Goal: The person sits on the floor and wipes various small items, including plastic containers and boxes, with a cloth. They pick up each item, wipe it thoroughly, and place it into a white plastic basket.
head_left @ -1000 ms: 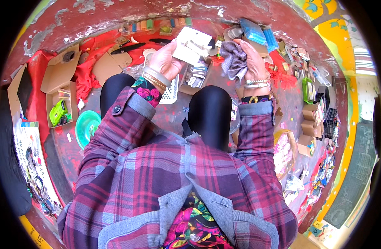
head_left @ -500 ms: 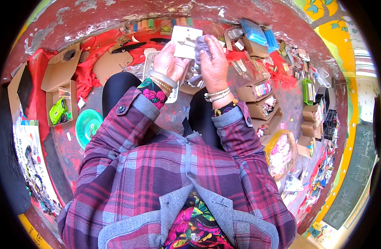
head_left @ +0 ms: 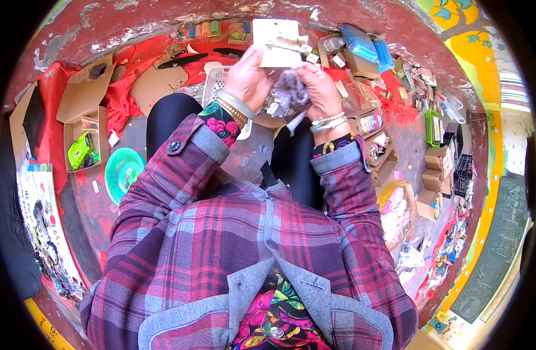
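Observation:
My left hand (head_left: 249, 80) is closed on the lower left edge of a white card (head_left: 275, 28), holding it up in front of me. Pale, light-coloured pieces cross the card's middle; their kind is too blurred to tell. Just below the card hangs a crumpled grey-purple cloth piece (head_left: 291, 92) with a trailing strip and a small white tag. My right hand (head_left: 323, 93) is closed beside it, fingertips at the card's lower right corner, with the cloth against its inner side. The fingers partly hide where the cloth is gripped.
A white plastic basket (head_left: 214, 81) stands behind my left hand. To the left are a green bowl (head_left: 117, 175) and an open carton (head_left: 84, 119). Several cardboard boxes (head_left: 383, 175) and a plastic bag with pink-white items (head_left: 394, 213) lie at the right, before a red wall (head_left: 180, 14).
The card has moved up and to the right and turned more level. My right hand has shifted right and down, and the cloth now hangs below the card instead of beside it.

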Demonstrator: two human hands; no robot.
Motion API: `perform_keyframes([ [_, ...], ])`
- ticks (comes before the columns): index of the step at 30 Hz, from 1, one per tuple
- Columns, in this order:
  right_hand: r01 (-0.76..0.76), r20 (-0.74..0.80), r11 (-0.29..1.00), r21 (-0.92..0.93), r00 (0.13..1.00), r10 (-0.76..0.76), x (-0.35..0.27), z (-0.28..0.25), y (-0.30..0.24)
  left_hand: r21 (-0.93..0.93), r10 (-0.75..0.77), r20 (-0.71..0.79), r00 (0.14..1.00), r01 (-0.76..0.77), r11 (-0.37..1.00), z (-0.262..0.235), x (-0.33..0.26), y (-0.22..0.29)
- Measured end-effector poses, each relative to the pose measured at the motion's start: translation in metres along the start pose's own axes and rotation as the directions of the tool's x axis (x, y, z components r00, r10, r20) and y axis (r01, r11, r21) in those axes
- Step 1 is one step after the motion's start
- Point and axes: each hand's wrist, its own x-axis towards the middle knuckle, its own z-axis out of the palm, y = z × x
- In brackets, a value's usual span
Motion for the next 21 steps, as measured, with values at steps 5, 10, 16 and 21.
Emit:
perform_keyframes([
  [5,0.069,-0.141,0.931,-0.358,0.982,-0.126,0.015,-0.062,-0.034,0.097,-0.011,-0.169,0.986,0.028,0.995,0.002,0.000,0.012],
  [10,-0.220,-0.225,0.637,-0.739,0.971,0.075,0.048,-0.171,-0.004,0.104,0.016,-0.236,0.972,0.009,0.995,0.000,-0.003,0.034],
  [16,-0.206,-0.143,0.185,-0.961,0.941,0.307,0.077,-0.198,0.060,0.107,-0.045,-0.272,0.961,0.077,0.991,-0.007,-0.005,0.039],
  [21,0.228,0.117,-0.226,-0.947,0.900,0.419,0.109,-0.171,0.077,0.100,-0.057,-0.272,0.961,0.087,0.991,-0.010,-0.007,0.045],
])
